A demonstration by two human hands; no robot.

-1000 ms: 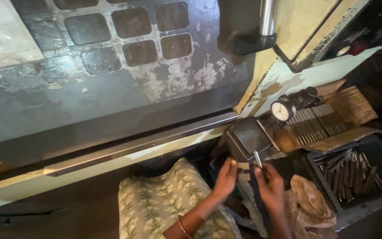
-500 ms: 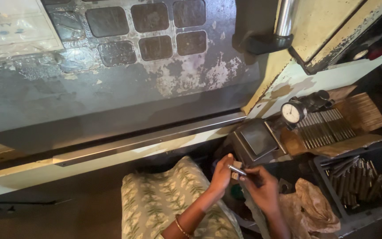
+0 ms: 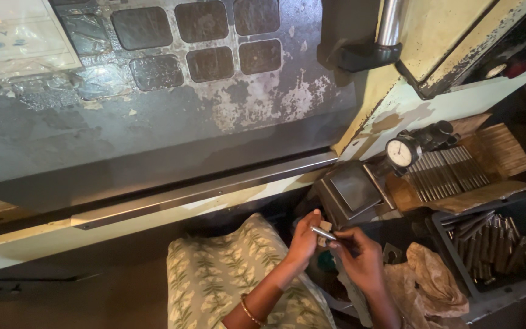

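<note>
Head view, single frame: your left hand (image 3: 305,239) and right hand (image 3: 360,259) meet low in the centre, just in front of your lap, which is covered by pale leaf-printed cloth (image 3: 226,280). Between them you hold a short metal pin (image 3: 322,233), shiny, lying slightly tilted with its left end higher. Your left hand has its fingers curled, tips closed on the pin's left end; a thin bangle (image 3: 249,312) sits on that wrist. Your right hand is also curled, thumb and forefinger pinching the pin's right end. Just above your hands stands a small grey block with a flat dark top (image 3: 353,190), touching the machine's ledge. Right of it sits a dial gauge (image 3: 402,152) with a white face, beside a row of similar pins laid side by side on a cardboard sheet (image 3: 445,173). Farther right and lower, a dark plastic bin (image 3: 488,240) holds a loose heap of darker pins. A crumpled brown rag (image 3: 430,283) lies near your right wrist. A worn grey machine panel (image 3: 153,116) fills the upper frame.
</note>
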